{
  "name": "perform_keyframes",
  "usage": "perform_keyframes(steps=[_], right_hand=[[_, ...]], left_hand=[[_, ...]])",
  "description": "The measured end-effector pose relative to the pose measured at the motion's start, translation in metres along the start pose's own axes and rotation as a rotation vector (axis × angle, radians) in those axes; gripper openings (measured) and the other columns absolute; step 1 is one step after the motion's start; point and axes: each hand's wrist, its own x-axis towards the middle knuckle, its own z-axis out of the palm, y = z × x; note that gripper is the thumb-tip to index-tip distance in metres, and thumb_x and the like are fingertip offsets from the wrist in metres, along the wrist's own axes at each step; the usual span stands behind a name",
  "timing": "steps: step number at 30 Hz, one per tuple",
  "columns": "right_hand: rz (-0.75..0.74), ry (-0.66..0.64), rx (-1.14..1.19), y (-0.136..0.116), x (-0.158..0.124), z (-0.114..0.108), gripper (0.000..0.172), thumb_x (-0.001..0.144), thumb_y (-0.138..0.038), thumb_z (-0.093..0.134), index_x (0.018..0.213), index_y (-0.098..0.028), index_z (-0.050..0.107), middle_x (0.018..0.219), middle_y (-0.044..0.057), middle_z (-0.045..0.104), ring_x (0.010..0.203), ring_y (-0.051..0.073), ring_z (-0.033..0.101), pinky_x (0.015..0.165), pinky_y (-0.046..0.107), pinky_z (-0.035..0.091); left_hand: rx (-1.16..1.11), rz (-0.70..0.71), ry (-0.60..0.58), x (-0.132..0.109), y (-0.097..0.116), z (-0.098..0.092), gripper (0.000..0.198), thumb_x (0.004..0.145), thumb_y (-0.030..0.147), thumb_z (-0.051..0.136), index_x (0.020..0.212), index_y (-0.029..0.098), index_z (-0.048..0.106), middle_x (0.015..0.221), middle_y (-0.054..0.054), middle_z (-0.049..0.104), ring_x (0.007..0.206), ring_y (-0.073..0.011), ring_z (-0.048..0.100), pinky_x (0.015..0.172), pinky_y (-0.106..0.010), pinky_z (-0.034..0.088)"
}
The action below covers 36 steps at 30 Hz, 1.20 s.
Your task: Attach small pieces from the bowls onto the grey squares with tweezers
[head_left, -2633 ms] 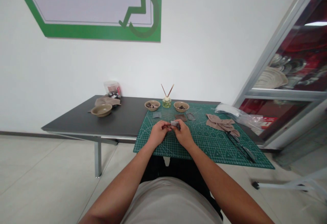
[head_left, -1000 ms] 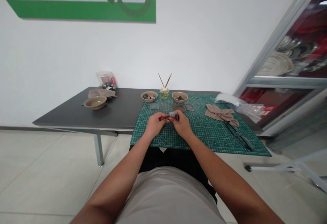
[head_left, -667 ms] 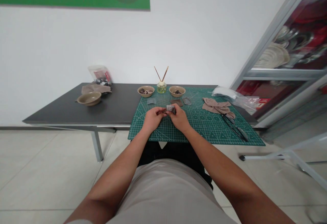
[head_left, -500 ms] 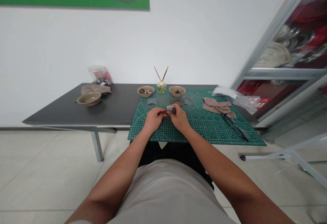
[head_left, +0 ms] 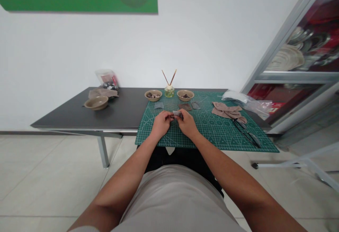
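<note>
My left hand (head_left: pixel 161 124) and my right hand (head_left: pixel 187 123) meet over the near middle of a green cutting mat (head_left: pixel 212 133). Both pinch a small grey pouch (head_left: pixel 177 113) between their fingertips, the left at its left end, the right around its right side. What is inside the pouch is too small to make out. Three flat grey and brown pouches (head_left: pixel 185 106) lie on the mat just beyond my hands.
Two small tan bowls (head_left: pixel 153 95) of dark bits flank a reed diffuser jar (head_left: pixel 169 90) at the mat's far edge. A beige cloth (head_left: pixel 227 111) and black scissors (head_left: pixel 247 135) lie right. A larger bowl (head_left: pixel 96 102) and plastic bag (head_left: pixel 107 79) sit on the dark table (head_left: pixel 124 113).
My hands have stayed together on the pouch with small finger movements. The view has tilted down and shifted slightly since the earliest frame.
</note>
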Motion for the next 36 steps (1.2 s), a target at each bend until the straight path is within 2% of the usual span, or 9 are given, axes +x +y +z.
perform_keyframes(steps=[5,11,16,20,24,30,36], right_hand=[[0.0,-0.031,-0.004,-0.0011,-0.0002,-0.0006,0.005,0.085,-0.025,0.051,0.082,-0.021,0.053,0.078,0.002,0.06,0.074,0.018,0.054,0.069,0.029,0.04],[0.025,-0.01,0.016,-0.0018,-0.001,-0.002,0.008,0.085,-0.028,0.051,0.083,-0.021,0.056,0.079,0.002,0.061,0.073,0.018,0.055,0.069,0.028,0.04],[0.034,-0.062,-0.039,-0.002,-0.0018,-0.0022,0.011,0.085,-0.029,0.053,0.078,-0.021,0.056,0.075,0.001,0.061,0.071,0.018,0.055,0.069,0.028,0.04],[0.113,0.073,0.004,-0.0037,-0.0025,-0.0036,0.017,0.086,-0.034,0.052,0.092,-0.021,0.061,0.079,0.002,0.065,0.071,0.018,0.059,0.069,0.029,0.043],[0.165,0.172,0.006,-0.0052,-0.0025,-0.0049,0.024,0.089,-0.034,0.049,0.102,-0.019,0.062,0.084,0.004,0.068,0.074,0.02,0.063,0.071,0.032,0.047],[-0.039,0.097,0.055,-0.0052,-0.0044,-0.0026,0.025,0.09,-0.026,0.049,0.105,-0.026,0.069,0.111,0.004,0.07,0.106,0.019,0.064,0.095,0.037,0.048],[-0.106,-0.056,-0.022,-0.006,-0.008,0.0001,0.037,0.088,-0.019,0.053,0.121,-0.031,0.064,0.124,0.001,0.065,0.114,0.021,0.062,0.1,0.041,0.048]], left_hand=[[-0.07,-0.051,0.042,0.0005,-0.0035,0.0019,0.025,0.075,0.004,0.055,0.09,0.019,0.067,0.089,-0.003,0.067,0.083,-0.0158,0.062,0.082,-0.032,0.051],[-0.129,-0.072,0.004,0.0003,-0.0078,0.0057,0.024,0.074,0.005,0.055,0.091,0.018,0.065,0.09,-0.004,0.067,0.082,-0.0161,0.063,0.081,-0.033,0.051],[-0.186,-0.108,0.105,-0.001,-0.0053,0.0014,0.023,0.077,0.009,0.055,0.097,0.018,0.064,0.092,-0.004,0.067,0.082,-0.015,0.063,0.081,-0.031,0.05],[-0.231,-0.107,0.137,-0.0021,-0.0015,-0.0006,0.021,0.086,0.02,0.052,0.102,0.019,0.065,0.088,-0.003,0.067,0.072,-0.0125,0.062,0.075,-0.028,0.051],[-0.331,-0.178,0.115,-0.0023,-0.0049,0.0032,0.022,0.079,0.029,0.063,0.097,0.017,0.065,0.076,-0.001,0.066,0.068,-0.0132,0.062,0.07,-0.027,0.051],[-0.272,-0.126,0.13,-0.002,-0.0063,0.0027,0.018,0.076,0.031,0.066,0.088,0.017,0.067,0.086,-0.004,0.068,0.078,-0.0148,0.063,0.071,-0.026,0.05],[-0.264,-0.174,0.083,-0.0022,-0.0022,0.0007,0.011,0.074,0.024,0.064,0.082,0.017,0.067,0.072,0.001,0.066,0.065,-0.0118,0.059,0.066,-0.024,0.048]])
